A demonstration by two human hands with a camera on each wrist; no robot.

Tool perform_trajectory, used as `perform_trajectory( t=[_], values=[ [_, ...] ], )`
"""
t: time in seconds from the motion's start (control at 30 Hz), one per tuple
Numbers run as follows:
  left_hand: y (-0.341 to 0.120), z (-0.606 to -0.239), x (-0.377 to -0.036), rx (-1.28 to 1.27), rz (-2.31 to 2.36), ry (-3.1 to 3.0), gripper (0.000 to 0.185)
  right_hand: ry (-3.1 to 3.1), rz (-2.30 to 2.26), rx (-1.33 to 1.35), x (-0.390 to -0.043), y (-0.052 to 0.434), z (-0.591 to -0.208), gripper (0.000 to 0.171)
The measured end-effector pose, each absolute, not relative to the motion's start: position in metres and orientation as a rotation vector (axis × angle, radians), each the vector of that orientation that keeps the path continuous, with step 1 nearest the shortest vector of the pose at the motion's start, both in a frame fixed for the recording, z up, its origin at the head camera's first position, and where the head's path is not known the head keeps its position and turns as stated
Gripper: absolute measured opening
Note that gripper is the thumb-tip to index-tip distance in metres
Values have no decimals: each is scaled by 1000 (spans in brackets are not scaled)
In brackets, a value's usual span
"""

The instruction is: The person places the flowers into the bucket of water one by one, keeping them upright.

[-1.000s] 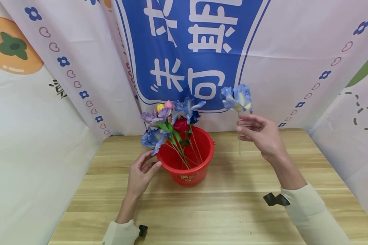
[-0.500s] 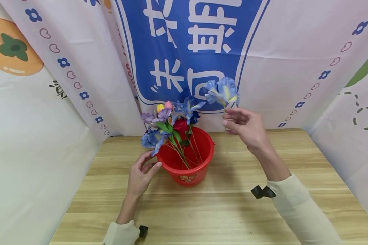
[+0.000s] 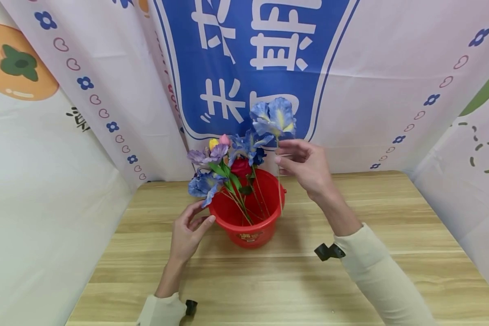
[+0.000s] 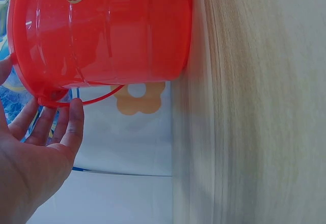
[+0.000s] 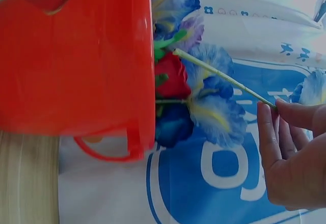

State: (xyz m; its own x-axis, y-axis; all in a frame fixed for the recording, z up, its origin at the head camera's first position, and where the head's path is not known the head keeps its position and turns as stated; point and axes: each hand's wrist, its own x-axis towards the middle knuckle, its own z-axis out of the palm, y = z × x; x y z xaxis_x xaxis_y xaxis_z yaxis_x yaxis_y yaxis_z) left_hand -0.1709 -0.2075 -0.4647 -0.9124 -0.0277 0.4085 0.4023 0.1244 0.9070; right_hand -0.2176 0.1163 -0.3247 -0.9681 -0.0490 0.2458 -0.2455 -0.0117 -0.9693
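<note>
A blue iris (image 3: pixel 274 118) with a yellow throat hangs upright from my right hand (image 3: pixel 308 171), its thin stem pinched between thumb and fingertips. In the right wrist view the cut end of the stem (image 5: pixel 219 74) points toward the mouth of the red bucket (image 3: pixel 265 232), just above the rim. My left hand (image 3: pixel 187 235) holds the bucket's left side, thumb and fingertips at the rim by the handle (image 4: pixel 102 98). Inside lean more blue irises (image 3: pixel 205 184), a purple flower (image 3: pixel 208 155), a red rose (image 3: pixel 240 167) and yellow and pink buds (image 3: pixel 213 144).
The bucket stands on a wooden table (image 3: pixel 244 285), near its back edge. Behind hangs a white cloth with a blue panel (image 3: pixel 224 59) of white characters. Cloth walls (image 3: pixel 45 217) close in both sides.
My right hand has carried the iris leftward, from well right of the bucket to its right rim. The left hand and the bucket have stayed in place.
</note>
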Motion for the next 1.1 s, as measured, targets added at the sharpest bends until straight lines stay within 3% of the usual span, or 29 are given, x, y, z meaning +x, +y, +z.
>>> perform_trajectory(
  t=[0.43,1.1],
  values=[
    [-208,-466,-172,-370,-1841,-2095,46,-2041,2106,475,-225,77,-322,37],
    [-208,-465,-171,-362,-1839,-2092,46,-2192,2092,482,-232,30,-339,31]
  ],
)
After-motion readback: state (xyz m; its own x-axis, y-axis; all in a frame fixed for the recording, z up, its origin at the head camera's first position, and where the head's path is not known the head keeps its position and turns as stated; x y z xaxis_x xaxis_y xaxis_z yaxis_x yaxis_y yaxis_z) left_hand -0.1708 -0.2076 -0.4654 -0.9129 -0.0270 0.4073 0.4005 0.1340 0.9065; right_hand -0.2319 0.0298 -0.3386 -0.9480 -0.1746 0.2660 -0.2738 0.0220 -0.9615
